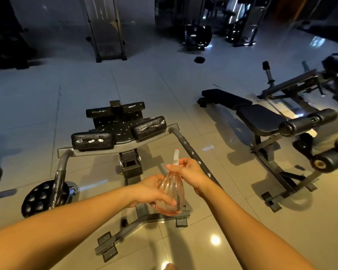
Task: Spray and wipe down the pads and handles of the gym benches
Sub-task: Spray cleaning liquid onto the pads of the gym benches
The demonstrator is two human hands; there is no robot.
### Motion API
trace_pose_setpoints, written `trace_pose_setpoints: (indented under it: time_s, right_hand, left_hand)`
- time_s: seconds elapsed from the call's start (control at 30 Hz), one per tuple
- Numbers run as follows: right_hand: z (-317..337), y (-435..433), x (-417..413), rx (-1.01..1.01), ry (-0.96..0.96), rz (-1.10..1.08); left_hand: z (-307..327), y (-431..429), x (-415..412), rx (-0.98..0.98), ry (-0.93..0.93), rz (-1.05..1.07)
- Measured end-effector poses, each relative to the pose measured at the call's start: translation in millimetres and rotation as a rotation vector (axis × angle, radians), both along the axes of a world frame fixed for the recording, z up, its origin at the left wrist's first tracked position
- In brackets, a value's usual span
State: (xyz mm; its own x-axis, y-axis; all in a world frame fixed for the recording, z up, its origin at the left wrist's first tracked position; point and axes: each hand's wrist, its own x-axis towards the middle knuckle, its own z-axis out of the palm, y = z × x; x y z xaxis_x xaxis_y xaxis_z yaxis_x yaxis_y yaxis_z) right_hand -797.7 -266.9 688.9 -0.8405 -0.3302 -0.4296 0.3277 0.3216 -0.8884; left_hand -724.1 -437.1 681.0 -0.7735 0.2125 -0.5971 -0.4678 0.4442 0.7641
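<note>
I hold a clear ribbed spray bottle with a little pink liquid at its bottom, over the frame of a row machine. My left hand wraps the bottle's body. My right hand grips its white spray head, nozzle pointing up and away. The machine's black pads carry white foam and droplets. Its right handle bar and left handle also show wet spots. No cloth is in view.
A black adjustable bench with roller pads stands to the right, another machine frame behind it. A weight plate sits on the left sleeve. Racks and machines line the dark far side. Glossy tiled floor lies between them.
</note>
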Motion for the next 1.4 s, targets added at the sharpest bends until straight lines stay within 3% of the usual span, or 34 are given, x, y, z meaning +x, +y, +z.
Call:
trace_pose_setpoints:
  time_s: [0.2, 0.63, 0.77, 1.03, 1.4]
  right_hand:
    - [-16, 27, 36, 0.020, 0.018, -0.121]
    - [-24, 80, 58, 0.020, -0.018, 0.004]
    - [-24, 104, 48, -0.025, -0.033, 0.129]
    - [-22, 183, 29, -0.026, 0.042, 0.442]
    - [-47, 286, 17, 0.066, -0.033, 0.707]
  left_hand:
    - [-5, 31, 27, 0.019, -0.023, -0.054]
    - [-22, 85, 62, 0.020, -0.036, -0.002]
    - [-25, 109, 62, -0.079, -0.004, 0.052]
    - [-24, 217, 88, -0.081, 0.037, 0.368]
    - [-64, 373, 106, 0.013, 0.035, 0.685]
